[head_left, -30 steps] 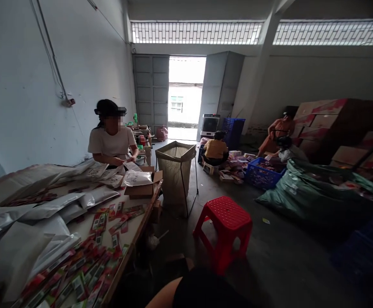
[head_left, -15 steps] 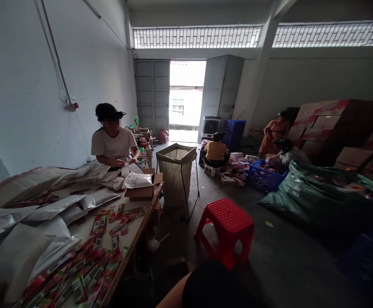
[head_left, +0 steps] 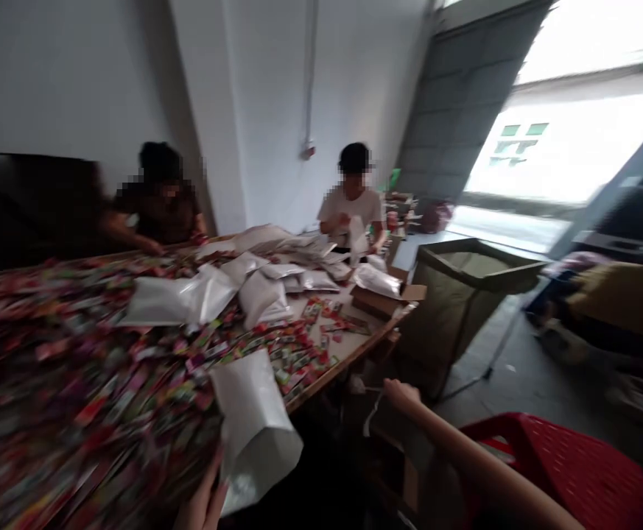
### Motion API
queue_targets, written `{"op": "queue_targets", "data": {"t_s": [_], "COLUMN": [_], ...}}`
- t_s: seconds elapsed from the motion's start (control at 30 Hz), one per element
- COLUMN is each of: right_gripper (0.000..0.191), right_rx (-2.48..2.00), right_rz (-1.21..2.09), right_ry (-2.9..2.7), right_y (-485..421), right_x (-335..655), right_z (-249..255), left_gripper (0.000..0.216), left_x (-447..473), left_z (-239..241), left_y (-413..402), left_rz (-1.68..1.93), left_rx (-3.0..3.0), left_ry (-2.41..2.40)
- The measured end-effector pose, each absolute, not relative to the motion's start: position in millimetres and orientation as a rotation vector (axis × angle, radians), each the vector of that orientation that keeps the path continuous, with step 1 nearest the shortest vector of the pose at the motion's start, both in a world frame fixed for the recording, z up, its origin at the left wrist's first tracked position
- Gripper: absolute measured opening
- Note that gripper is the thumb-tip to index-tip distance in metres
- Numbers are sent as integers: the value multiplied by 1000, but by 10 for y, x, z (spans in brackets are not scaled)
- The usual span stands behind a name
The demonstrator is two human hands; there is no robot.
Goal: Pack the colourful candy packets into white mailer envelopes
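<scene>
A white foil pouch point(head_left: 253, 428) hangs in the left hand point(head_left: 202, 502), whose fingers close around its lower end, just beside a heap of colourful sachets point(head_left: 105, 375). The right hand point(head_left: 403, 394), loosely curled, is near the wooden table edge point(head_left: 348, 362); whether it holds anything is unclear.

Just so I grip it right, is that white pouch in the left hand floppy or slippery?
The white pouch is probably light: its thin walls crease and bow. It likely flexes rather than stays stiff. Its faint sheen suggests slight slipperiness in the left hand.
</scene>
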State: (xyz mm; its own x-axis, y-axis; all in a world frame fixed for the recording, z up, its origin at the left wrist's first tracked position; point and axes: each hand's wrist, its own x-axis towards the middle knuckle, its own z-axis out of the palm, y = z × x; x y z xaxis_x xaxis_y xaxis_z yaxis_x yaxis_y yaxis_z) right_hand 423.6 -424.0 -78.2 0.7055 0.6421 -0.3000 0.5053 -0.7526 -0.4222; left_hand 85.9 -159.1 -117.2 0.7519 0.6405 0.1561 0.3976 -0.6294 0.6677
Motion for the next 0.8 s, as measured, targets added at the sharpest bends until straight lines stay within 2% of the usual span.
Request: {"op": "queue_targets", "data": {"t_s": [0.1, 0.13, 0.2, 0.3, 0.4, 0.5, 0.63, 0.73, 0.8], "right_gripper": [71, 79, 84, 76, 55, 33, 40, 39, 38], "right_rx": [-2507, -2390, -2088, -1669, -1468, -1594, -2076, -2222, -2274], "right_rz": [301, 193, 78, 128, 223, 353, 453, 484, 465], "right_ry": [-1325, -1540, -1978, -2450, -2549, -2266, -1561, -1408, -1400], "right_y": [-3851, -3668, -3339, -3113, -3164, -3211, -2927, -2617, -2494], "right_x": [4104, 3960, 3622, 3281, 3258, 3303, 3301, 3319, 3320], "right_z": [-768, -769, -794, -920, -1112, -1202, -1060, -912, -872], "left_gripper": [46, 52, 60, 51, 38, 30, 32, 41, 35], "left_x": [782, 797, 849, 862, 778, 779, 1083, 1325, 1388], "left_z": [-995, -937, -880, -995, -1209, -1277, -1105, -976, -949], "left_y": [-1595, -1595, -1579, -1533, -1498, -1486, -1433, -1394, -1396], "left_rz": [401, 454, 459, 316, 331, 390, 383, 411, 477], "left_rx": [2542, 2655, 2892, 3061, 3023, 2805, 2388, 2275, 2227], "left_ry": [716, 769, 596, 23, -161, 59, 715, 927, 1016]}}
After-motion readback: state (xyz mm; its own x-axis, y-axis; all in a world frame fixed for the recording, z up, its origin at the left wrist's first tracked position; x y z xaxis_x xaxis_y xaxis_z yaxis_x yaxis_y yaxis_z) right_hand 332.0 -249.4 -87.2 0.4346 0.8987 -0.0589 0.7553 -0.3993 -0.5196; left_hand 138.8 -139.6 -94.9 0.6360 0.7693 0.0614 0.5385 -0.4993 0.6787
